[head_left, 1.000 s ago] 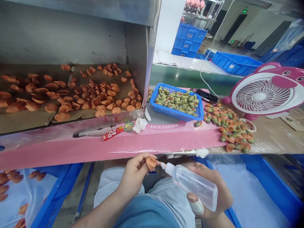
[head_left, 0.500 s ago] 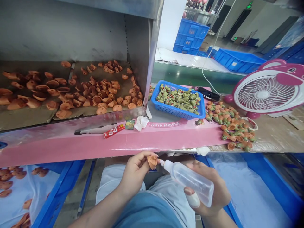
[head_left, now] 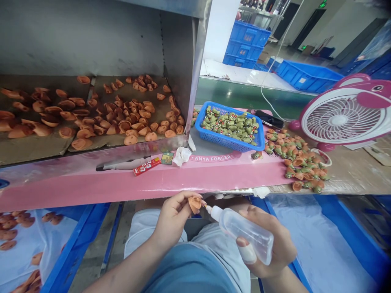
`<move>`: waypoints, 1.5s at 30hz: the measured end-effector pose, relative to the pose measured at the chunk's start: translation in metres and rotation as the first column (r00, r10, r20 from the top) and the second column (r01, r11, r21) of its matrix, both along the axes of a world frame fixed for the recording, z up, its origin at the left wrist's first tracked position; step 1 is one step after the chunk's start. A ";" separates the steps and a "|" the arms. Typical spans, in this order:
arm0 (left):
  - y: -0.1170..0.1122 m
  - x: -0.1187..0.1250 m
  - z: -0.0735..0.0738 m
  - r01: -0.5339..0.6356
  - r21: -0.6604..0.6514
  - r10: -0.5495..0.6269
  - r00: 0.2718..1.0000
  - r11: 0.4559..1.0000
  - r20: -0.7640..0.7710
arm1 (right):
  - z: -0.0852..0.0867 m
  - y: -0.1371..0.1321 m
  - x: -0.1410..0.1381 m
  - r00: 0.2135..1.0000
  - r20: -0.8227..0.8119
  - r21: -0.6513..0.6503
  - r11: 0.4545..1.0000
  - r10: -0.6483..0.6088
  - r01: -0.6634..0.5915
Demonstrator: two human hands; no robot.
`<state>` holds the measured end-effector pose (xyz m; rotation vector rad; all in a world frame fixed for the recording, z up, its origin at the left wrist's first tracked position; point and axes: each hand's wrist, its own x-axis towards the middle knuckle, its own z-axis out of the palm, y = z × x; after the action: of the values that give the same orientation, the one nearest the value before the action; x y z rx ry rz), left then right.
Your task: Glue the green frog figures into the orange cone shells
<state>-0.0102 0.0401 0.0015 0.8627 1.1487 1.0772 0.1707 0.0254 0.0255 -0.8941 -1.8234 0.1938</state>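
Note:
Between the thumb and fingers of my left hand (head_left: 174, 215) is a small orange hollow, cup-shaped piece (head_left: 194, 204), held above my lap near the table's front edge. My right hand (head_left: 271, 236) is wrapped round a clear squeeze bottle (head_left: 246, 232) with a white cap, tilted so its thin nozzle points left at the piece. The nozzle tip is right by the edge of the orange piece; whether they touch I cannot tell. A white covering sits on one finger of my right hand.
Many loose orange pieces (head_left: 122, 118) lie in the metal booth at left. A blue basket (head_left: 226, 144) holds small green figures; joined green-and-orange ones (head_left: 301, 162) are heaped beside it. A pink fan (head_left: 339, 118) stands at right. Blue crates (head_left: 82, 232) flank my legs.
The orange piece has shifted very slightly left and up, and a small gap to the nozzle shows more clearly. Both hands keep their holds.

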 end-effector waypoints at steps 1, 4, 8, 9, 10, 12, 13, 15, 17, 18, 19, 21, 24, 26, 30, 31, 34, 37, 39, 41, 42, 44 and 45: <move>0.000 0.000 0.000 -0.003 0.003 0.003 1.000 1.000 -0.003 | 0.000 0.000 0.000 1.000 -0.001 0.000 1.000 0.004 -0.004; 0.000 -0.001 0.001 -0.003 0.008 0.003 1.000 1.000 -0.009 | 0.000 0.000 -0.001 0.999 -0.031 -0.001 1.000 0.011 -0.011; 0.000 0.000 0.003 0.013 0.012 -0.013 1.000 1.000 0.000 | 0.000 0.001 -0.004 0.999 -0.037 -0.015 1.000 0.000 -0.001; 0.000 0.000 0.003 0.014 0.011 -0.014 1.000 1.000 -0.001 | -0.001 0.001 -0.005 0.999 -0.036 -0.016 1.000 0.005 -0.006; 0.000 0.001 0.004 0.014 0.010 -0.014 1.000 1.000 -0.003 | -0.001 0.001 -0.005 0.999 -0.043 -0.013 1.000 0.011 -0.011; 0.000 0.001 0.004 0.013 0.014 -0.013 1.000 1.000 -0.002 | -0.002 0.001 -0.005 0.997 -0.072 -0.010 1.000 0.013 -0.014; 0.000 0.001 0.004 0.012 0.020 -0.012 1.000 1.000 -0.002 | -0.002 0.001 -0.005 0.996 -0.087 -0.011 1.000 0.005 -0.006; 0.000 0.001 0.003 0.009 0.027 -0.009 1.000 1.000 -0.013 | -0.003 0.000 -0.004 0.995 -0.102 -0.024 1.000 -0.006 0.003; 0.000 0.000 0.001 0.006 0.029 -0.005 0.999 1.000 -0.031 | -0.004 0.000 -0.003 0.994 -0.109 -0.038 0.999 -0.008 0.004; 0.000 0.000 0.001 0.004 0.029 -0.003 0.999 1.000 -0.040 | -0.005 0.000 -0.002 0.994 -0.110 -0.043 0.999 -0.008 0.004; -0.001 0.000 0.000 0.004 0.029 -0.002 0.999 1.000 -0.046 | -0.005 0.000 -0.002 0.994 -0.110 -0.047 0.999 -0.008 0.003; -0.001 0.000 0.000 0.003 0.032 -0.002 0.999 0.999 -0.047 | -0.007 0.000 -0.001 0.994 -0.110 -0.044 0.999 -0.011 0.006; -0.001 0.000 0.000 0.006 0.031 -0.004 0.999 0.999 -0.051 | -0.008 0.000 -0.002 0.992 -0.122 -0.046 0.999 -0.005 -0.001; -0.001 0.000 0.000 0.005 0.028 -0.003 0.998 1.000 -0.057 | -0.009 0.000 -0.002 0.992 -0.130 -0.054 0.998 0.002 -0.009; -0.002 0.000 0.000 0.006 0.026 -0.004 0.998 1.000 -0.066 | -0.008 0.000 -0.004 0.994 -0.106 -0.048 0.998 -0.037 0.032; -0.002 0.001 -0.001 0.005 0.027 -0.004 0.998 1.000 -0.067 | -0.008 0.000 -0.005 0.994 -0.097 -0.044 0.998 -0.048 0.044; -0.002 0.001 -0.001 0.002 0.033 0.000 0.998 0.999 -0.063 | -0.006 0.001 -0.007 0.995 -0.079 -0.033 0.998 -0.061 0.059; -0.002 0.001 -0.001 0.002 0.039 0.001 0.998 0.999 -0.060 | -0.006 0.001 -0.007 0.996 -0.060 -0.015 0.997 -0.074 0.073; -0.002 0.001 0.000 0.005 0.040 -0.003 0.998 0.999 -0.056 | -0.006 0.001 -0.007 0.996 -0.058 -0.010 0.998 -0.070 0.070; -0.002 0.001 0.000 0.008 0.042 -0.006 0.999 0.999 -0.043 | -0.007 0.000 -0.007 0.996 -0.074 -0.023 0.999 -0.043 0.042; -0.002 0.000 0.001 0.009 0.042 -0.008 0.999 0.999 -0.035 | -0.007 0.000 -0.007 0.996 -0.086 -0.033 0.999 -0.024 0.021; -0.002 0.000 0.001 0.011 0.041 -0.010 1.000 0.999 -0.020 | -0.008 0.001 -0.007 0.994 -0.105 -0.051 0.998 0.015 -0.021; -0.002 0.000 0.001 0.013 0.039 -0.012 1.000 0.999 -0.014 | -0.008 0.001 -0.007 0.994 -0.110 -0.058 0.998 0.027 -0.034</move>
<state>-0.0099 0.0385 0.0021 0.9083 1.1352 1.0881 0.1638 0.0261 0.0173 -0.8805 -1.7381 0.3121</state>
